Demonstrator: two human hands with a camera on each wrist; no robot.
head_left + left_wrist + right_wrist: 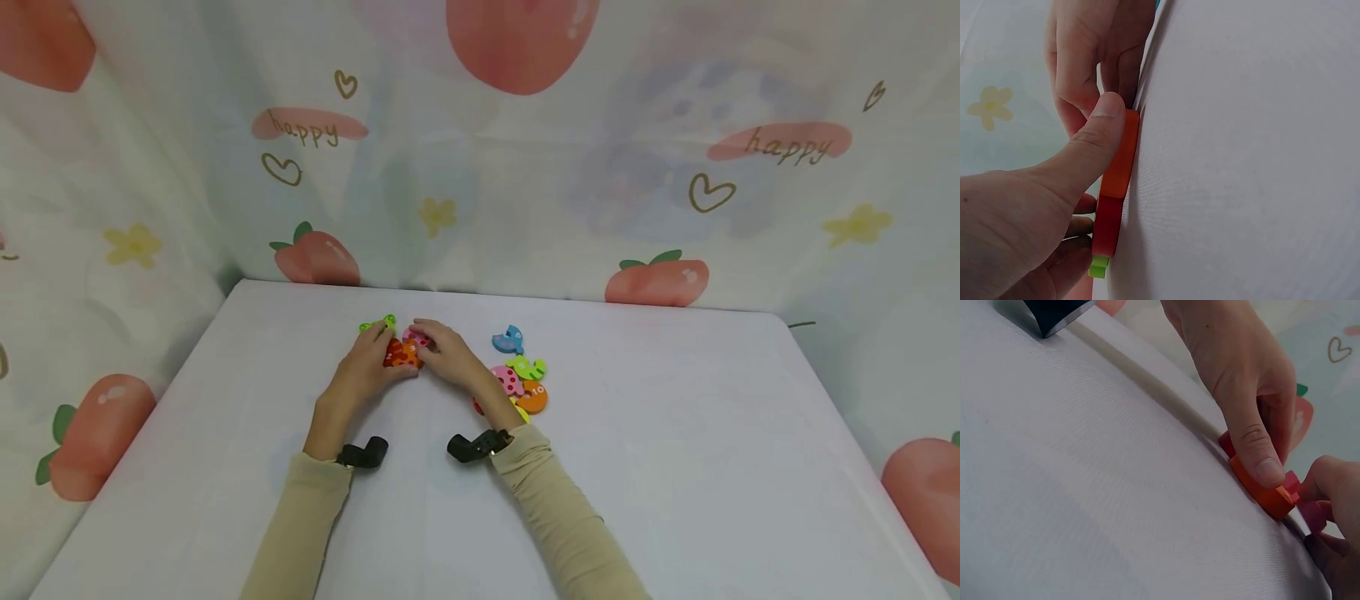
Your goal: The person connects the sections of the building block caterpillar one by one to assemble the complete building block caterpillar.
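Note:
On the white table a cluster of flat puzzle pieces lies between the hands: a green one [387, 321], a red one [1108, 225], an orange one [406, 353] and a pink one [1312, 516]. My left hand [363, 364] holds the orange piece, thumb on its near side, other fingers curled along the far side by the red one. The right hand [450, 354] pinches the pink piece between thumb and fingers at the orange piece's right end. Fingers partly hide the cluster, so whether pink and orange are joined cannot be told.
Right of the cluster lie more pieces: a blue one [509, 339], a green one [529, 367], a pink one [507, 381] and an orange one [534, 397]. The right forearm partly covers them. A patterned curtain [525, 192] hangs behind the table [675, 467].

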